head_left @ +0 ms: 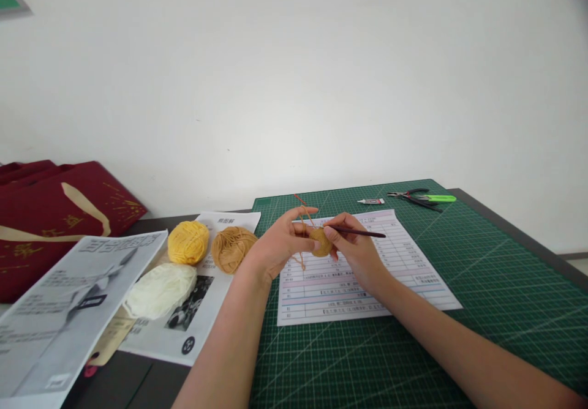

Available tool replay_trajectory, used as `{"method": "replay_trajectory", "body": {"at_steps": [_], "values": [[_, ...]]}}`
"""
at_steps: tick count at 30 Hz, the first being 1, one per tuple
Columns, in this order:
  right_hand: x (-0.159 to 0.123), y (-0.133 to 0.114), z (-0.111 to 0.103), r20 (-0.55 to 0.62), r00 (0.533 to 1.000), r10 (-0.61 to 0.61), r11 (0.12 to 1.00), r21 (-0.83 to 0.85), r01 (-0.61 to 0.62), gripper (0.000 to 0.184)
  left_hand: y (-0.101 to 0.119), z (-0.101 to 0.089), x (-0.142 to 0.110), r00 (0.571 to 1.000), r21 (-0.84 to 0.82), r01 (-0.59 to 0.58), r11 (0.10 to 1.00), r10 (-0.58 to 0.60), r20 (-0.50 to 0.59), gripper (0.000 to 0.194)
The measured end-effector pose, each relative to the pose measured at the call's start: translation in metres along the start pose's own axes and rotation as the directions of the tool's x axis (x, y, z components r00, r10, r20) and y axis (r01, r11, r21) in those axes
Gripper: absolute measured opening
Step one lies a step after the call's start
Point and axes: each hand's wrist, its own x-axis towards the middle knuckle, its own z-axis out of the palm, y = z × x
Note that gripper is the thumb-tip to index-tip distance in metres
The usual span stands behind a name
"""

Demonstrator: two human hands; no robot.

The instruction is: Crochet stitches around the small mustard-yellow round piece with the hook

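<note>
Above the printed chart (340, 308), your left hand (287, 237) pinches the tan crocheted piece (321, 243), yarn looped over its raised index finger; your right hand (351, 243) grips the dark crochet hook (362, 232) between thumb and fingers, its tip at the piece. Left of the chart lie yellow (188, 242), tan (233, 248) and cream yarn balls (160, 291); beyond its far edge lie black-handled pliers (416, 198) and a small tube (371, 201).
</note>
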Motion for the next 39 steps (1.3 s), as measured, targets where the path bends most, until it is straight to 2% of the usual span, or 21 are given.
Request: {"method": "replay_trajectory", "body": {"at_steps": [39], "values": [[0.0000,0.0012,-0.0008,-0.023,1.000,0.010,0.999,-0.036,-0.011,0.015,0.0001,-0.0055,-0.0007,1.000,0.014,0.004,1.000,-0.004,0.004,0.033]]}}
